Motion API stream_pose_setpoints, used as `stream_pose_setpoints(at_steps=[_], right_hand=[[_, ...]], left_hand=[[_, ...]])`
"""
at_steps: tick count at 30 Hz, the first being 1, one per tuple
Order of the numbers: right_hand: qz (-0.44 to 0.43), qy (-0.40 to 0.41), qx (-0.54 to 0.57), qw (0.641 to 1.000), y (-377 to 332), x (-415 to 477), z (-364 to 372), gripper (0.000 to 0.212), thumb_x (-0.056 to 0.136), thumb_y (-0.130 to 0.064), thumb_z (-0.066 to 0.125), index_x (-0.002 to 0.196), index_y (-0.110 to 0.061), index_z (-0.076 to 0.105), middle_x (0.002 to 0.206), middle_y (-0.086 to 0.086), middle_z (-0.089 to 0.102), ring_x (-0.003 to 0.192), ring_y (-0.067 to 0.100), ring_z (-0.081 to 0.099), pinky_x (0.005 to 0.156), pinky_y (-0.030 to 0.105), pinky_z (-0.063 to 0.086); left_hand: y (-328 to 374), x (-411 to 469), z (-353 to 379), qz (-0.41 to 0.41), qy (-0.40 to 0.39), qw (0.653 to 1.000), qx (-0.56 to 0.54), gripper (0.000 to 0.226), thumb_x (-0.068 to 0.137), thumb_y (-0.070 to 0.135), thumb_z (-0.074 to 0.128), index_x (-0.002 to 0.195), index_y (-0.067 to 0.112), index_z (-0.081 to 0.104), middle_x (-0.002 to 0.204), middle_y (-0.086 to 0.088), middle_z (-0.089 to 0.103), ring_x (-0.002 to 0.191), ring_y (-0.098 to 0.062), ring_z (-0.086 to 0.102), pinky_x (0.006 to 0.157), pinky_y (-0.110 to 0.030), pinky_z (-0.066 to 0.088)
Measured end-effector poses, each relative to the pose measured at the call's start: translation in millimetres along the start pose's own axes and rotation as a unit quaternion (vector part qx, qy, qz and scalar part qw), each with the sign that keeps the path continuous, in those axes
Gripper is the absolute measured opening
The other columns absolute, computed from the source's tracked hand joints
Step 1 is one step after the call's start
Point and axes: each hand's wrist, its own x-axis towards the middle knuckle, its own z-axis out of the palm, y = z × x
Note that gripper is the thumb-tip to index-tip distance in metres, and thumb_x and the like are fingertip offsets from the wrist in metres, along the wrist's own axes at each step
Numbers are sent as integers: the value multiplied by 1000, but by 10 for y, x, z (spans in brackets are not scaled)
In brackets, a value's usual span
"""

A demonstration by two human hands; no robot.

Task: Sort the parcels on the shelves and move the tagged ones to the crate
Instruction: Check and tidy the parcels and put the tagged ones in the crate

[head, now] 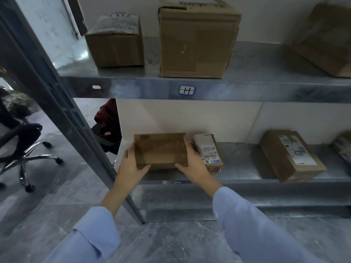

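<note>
Both hands on one parcel — the left hand [133, 164] clamps the left end of the flat brown box [160, 149], the right hand [191, 164] wraps its right end, thumbs along the near edge. The box sits at the left end of the lower shelf [247, 168]. Just beside it, at three o'clock, a small labelled parcel [208, 152]; farther toward three, another labelled box [290, 155]. Up at twelve o'clock, a tall carton [197, 40] on the upper shelf [133, 88].

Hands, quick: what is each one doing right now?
Left hand: closed on the left end of the brown box.
Right hand: closed on the right end of the same box.
</note>
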Motion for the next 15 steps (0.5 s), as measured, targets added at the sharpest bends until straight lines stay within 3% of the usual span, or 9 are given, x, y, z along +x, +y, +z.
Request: stream_pose_setpoints(at_steps=[3, 6, 15], right_hand=[[-6, 30, 32, 999, 6, -30, -77, 110, 84, -22, 76, 156, -30, -7, 157, 6, 27, 140, 27, 35, 113, 38, 31], [-3, 51, 42, 998, 0, -71, -124, 111, 81, -27, 78, 155, -26, -4, 153, 7, 26, 139, 26, 34, 113, 39, 30], [-16, 82, 76, 994, 7, -224, -248, 95, 80, -27, 80, 152, -18, 19, 148, 6, 28, 136, 22, 37, 114, 34, 31]], left_hand=[[61, -13, -20, 5, 6, 999, -45, 99, 75, 21, 83, 152, 22, 21, 143, -8, 37, 125, -19, 45, 102, -34, 42], [121, -14, -42, -14, 19, 997, -71, 98, 73, 18, 85, 150, 21, 24, 140, -6, 35, 123, -19, 47, 105, -39, 44], [211, -56, -55, -33, 21, 992, -121, 82, 72, 16, 85, 141, 18, 40, 131, 2, 33, 115, -14, 48, 106, -34, 42]])
